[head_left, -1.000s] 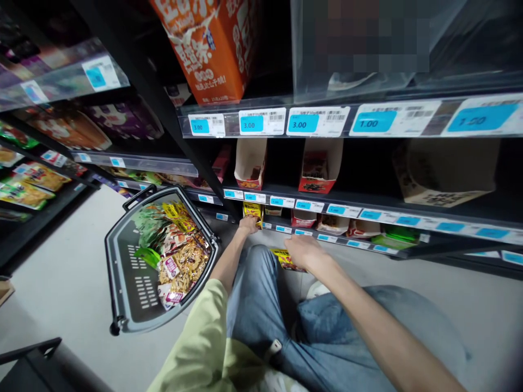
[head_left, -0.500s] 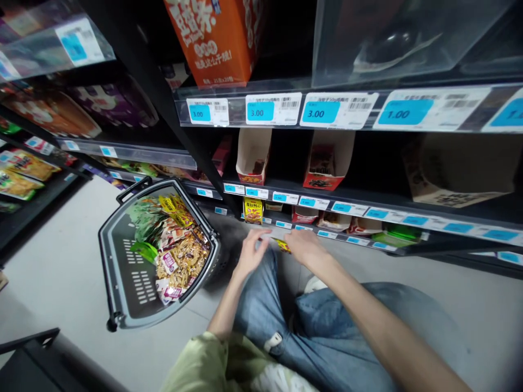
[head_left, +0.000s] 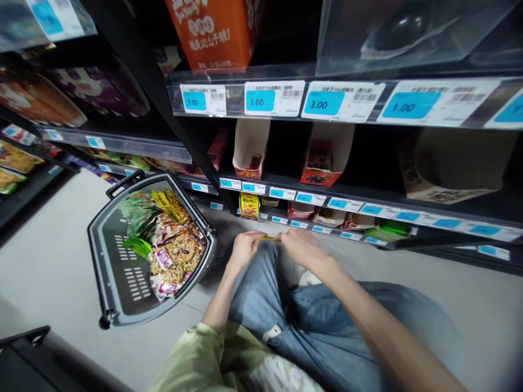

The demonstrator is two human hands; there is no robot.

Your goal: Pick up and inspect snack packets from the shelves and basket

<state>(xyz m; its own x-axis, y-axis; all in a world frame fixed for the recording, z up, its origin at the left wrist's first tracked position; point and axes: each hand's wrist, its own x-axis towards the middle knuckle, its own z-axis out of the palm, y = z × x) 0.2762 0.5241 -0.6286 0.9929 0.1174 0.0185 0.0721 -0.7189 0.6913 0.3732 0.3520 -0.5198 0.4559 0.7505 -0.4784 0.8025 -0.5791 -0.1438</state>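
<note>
Between my two hands, in front of the lowest shelf, is a small yellow snack packet (head_left: pixel 269 238), seen nearly edge-on. My left hand (head_left: pixel 246 246) pinches its left end, and my right hand (head_left: pixel 301 246) grips its right end. Most of the packet is covered by fingers. Just beyond them, a yellow snack box (head_left: pixel 249 206) stands on the lowest shelf. To the left, a grey shopping basket (head_left: pixel 107 291) rests on the floor. Inside it are yellow packets (head_left: pixel 168 202), green packets (head_left: pixel 141 209) and a heap of clear snack packs (head_left: pixel 180 257).
A shelf with price tags (head_left: pixel 324 104) spans the front. It carries an orange carton (head_left: pixel 220 41) and a clear plastic bin (head_left: pixel 347 49). Open display boxes (head_left: pixel 322 163) stand on the shelf below. At the lower left is a black object (head_left: pixel 30 359). My bent knees are below my hands.
My left hand has closed onto the left end of the packet, and the packet has turned flatter, between both hands. The view has shifted slightly, moving the shelves and basket up and left.
</note>
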